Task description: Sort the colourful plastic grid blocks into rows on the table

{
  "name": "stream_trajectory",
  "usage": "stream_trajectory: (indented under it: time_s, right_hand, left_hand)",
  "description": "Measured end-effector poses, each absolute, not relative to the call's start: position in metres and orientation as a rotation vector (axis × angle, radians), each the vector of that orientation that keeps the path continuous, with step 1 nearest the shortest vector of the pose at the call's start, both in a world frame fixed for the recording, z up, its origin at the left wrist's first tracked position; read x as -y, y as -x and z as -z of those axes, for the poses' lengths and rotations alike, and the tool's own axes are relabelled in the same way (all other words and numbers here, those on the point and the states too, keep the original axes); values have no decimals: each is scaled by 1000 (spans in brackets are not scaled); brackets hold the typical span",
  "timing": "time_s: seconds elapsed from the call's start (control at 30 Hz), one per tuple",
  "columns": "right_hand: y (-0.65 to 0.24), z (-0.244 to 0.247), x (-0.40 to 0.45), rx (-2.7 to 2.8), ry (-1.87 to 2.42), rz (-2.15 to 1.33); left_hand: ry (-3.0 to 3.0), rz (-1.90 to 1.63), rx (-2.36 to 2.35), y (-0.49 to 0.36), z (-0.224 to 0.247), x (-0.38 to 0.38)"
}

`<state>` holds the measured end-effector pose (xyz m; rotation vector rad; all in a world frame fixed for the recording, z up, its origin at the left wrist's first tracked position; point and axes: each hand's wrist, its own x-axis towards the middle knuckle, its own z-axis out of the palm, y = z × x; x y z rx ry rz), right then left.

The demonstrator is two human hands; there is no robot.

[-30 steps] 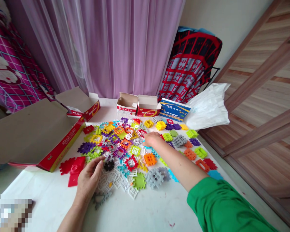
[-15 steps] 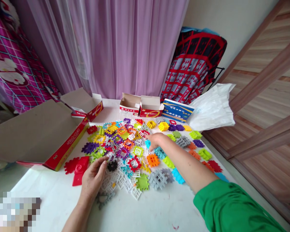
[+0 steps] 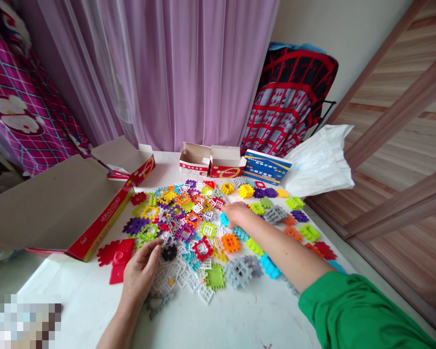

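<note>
My left hand rests at the near left of a heap of toothed plastic building blocks, its thumb and index finger slightly apart and nothing visible between them. Just beyond its fingertips is a round black block, with white lattice pieces to the right. Past the heap's middle, my right hand has its fingers curled down on a light-blue block; its fingertips are partly hidden. Below that hand lie more light-blue blocks and an orange block. A red flat piece lies left of my left hand.
A large open red box stands left, a smaller open box behind it. Two small boxes and a blue box line the back. A white bag sits back right. Grouped blocks cover the right side.
The view has shifted slightly. My right hand has moved very little and stays by the light-blue block; my left hand keeps its place.
</note>
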<state>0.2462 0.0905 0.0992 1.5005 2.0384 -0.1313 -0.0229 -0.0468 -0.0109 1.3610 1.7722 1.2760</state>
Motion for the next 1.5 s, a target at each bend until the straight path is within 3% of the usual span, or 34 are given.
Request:
stream_trajectory:
  time_s: [1.5]
  right_hand:
    - [-255, -109, -79, -2056, -1607, 107]
  left_hand:
    - [-1282, -1339, -1789, 12, 3, 48]
